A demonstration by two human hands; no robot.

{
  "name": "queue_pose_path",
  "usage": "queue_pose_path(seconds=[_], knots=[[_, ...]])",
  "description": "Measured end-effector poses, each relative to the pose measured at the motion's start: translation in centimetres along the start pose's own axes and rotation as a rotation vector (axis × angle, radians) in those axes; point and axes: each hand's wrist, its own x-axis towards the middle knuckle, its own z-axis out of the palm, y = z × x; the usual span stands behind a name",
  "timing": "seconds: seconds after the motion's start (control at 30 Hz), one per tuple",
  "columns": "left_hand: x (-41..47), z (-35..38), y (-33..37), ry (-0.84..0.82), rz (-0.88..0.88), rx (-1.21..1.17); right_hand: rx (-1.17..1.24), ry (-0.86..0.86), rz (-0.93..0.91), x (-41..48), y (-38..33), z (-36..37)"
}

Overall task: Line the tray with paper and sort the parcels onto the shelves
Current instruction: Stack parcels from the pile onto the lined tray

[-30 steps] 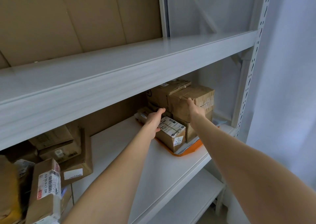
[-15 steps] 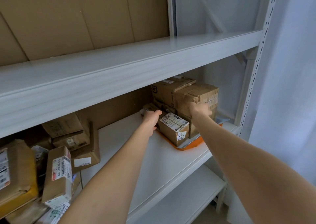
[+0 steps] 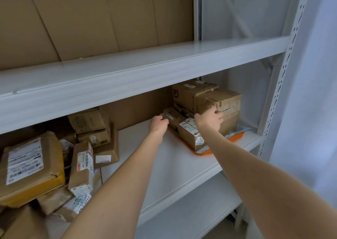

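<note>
The tape-wrapped brown cardboard box (image 3: 228,101) stands on the orange plastic tray (image 3: 235,137) on the white metal shelf (image 3: 164,156). The right hand (image 3: 209,120) curls round its lower corner. It looks stiff and tape-slick, better held by opposite edges. The left hand (image 3: 158,124) curls at the tray's end, its grip unclear.

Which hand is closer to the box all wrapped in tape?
Right. The right hand grips the taped box at its front corner; the left hand is off to its left, holding a small parcel.
</note>
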Motion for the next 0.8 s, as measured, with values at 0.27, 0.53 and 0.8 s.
queue_pose_path(seconds=[0.27,0.53,0.8], knots=[[-2.7,-3.5,-0.8,0.197,0.119,0.034,-0.185,-0.165,-0.283,-5.0,-0.3,1.1],[-6.6,-6.9,-3.2,0.204,0.094,0.263,-0.192,-0.310,-0.341,-9.4,-0.4,1.7],[-9.2,-11.6,-4.9,0.186,0.085,0.476,-0.181,-0.430,-0.335,-14.2,-1.2,4.6]])
